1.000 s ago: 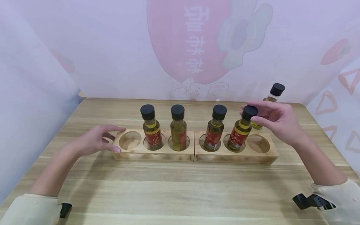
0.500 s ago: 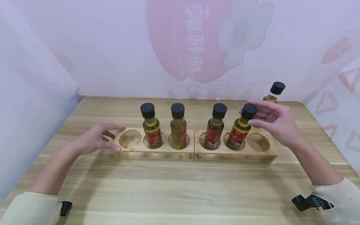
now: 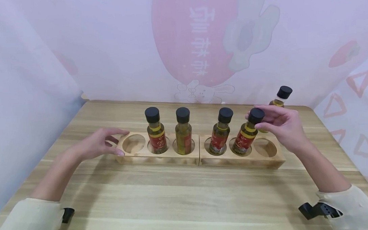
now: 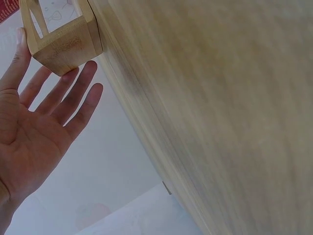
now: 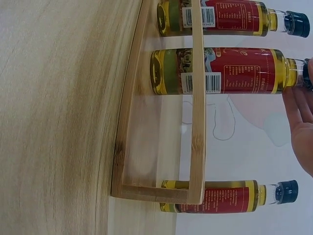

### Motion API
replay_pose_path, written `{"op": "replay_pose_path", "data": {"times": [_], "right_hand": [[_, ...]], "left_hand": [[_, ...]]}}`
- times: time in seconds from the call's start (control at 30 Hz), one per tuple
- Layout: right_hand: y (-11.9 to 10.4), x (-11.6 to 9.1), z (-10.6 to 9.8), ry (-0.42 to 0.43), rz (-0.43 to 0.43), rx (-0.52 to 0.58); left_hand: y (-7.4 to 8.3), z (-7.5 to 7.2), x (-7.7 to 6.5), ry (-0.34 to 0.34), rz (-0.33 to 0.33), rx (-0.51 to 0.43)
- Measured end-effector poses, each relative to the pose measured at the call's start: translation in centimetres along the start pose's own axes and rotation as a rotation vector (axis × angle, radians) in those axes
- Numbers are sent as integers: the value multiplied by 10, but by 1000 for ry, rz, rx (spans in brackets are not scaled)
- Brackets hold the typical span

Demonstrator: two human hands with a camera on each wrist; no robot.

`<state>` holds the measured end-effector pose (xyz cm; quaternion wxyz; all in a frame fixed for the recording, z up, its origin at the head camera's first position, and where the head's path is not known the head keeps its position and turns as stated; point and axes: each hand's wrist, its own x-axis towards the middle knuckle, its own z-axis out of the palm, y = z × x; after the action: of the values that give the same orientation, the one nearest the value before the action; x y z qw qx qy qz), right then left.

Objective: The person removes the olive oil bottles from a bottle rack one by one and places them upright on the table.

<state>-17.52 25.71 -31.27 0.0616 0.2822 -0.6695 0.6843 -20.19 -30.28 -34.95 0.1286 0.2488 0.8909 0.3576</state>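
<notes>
A light wooden bottle rack (image 3: 161, 159) lies across the table, made of two blocks set end to end, each with three round holes. Several small bottles of oil with black caps and red labels stand in it; one bottle (image 3: 183, 132) has its label turned aside. My left hand (image 3: 96, 144) holds the rack's left end, thumb on the near edge and fingers at the far corner, as the left wrist view also shows (image 4: 41, 122). With thumb and fingers, my right hand (image 3: 283, 125) pinches the black cap of the rightmost racked bottle (image 3: 245, 136), which leans slightly right.
Another oil bottle (image 3: 283, 94) stands behind the rack at the right, partly hidden by my right hand. The outermost hole (image 3: 134, 143) on the left and the one on the right (image 3: 265, 147) hold no bottle. A printed curtain (image 3: 123, 46) hangs behind the wooden table (image 3: 174, 196).
</notes>
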Motion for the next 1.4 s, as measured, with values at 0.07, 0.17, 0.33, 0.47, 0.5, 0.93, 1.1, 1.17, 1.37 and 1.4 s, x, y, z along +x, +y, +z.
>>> {"op": "replay_pose_path", "data": {"times": [0.07, 0.17, 0.33, 0.47, 0.5, 0.93, 1.1, 1.17, 1.37, 1.4], "right_hand": [[0, -1, 0, 7, -4, 12], [0, -1, 1, 16, -8, 29], [-1, 0, 2, 35, -5, 23], [-1, 0, 1, 46, -5, 15], [-1, -1, 1, 48, -4, 15], [-4, 0, 3, 89, -10, 41], [-6, 1, 3, 100, -20, 79], [-7, 1, 4, 109, -16, 81], [-13, 1, 4, 141, -14, 49], [-14, 2, 4, 147, -13, 46]], "left_hand": [[0, 0, 0, 2, 1, 1], [0, 1, -1, 3, 1, 3], [-2, 1, -1, 5, 3, 2], [-3, 1, 0, 9, 10, 0], [-3, 1, 1, 8, 10, 0], [-4, 1, 1, 2, 10, 8], [-5, 1, 0, 3, 7, 10], [-5, 1, 0, 3, 4, 9], [-4, 1, 1, 1, 3, 14], [-4, 1, 1, 1, 4, 15]]}}
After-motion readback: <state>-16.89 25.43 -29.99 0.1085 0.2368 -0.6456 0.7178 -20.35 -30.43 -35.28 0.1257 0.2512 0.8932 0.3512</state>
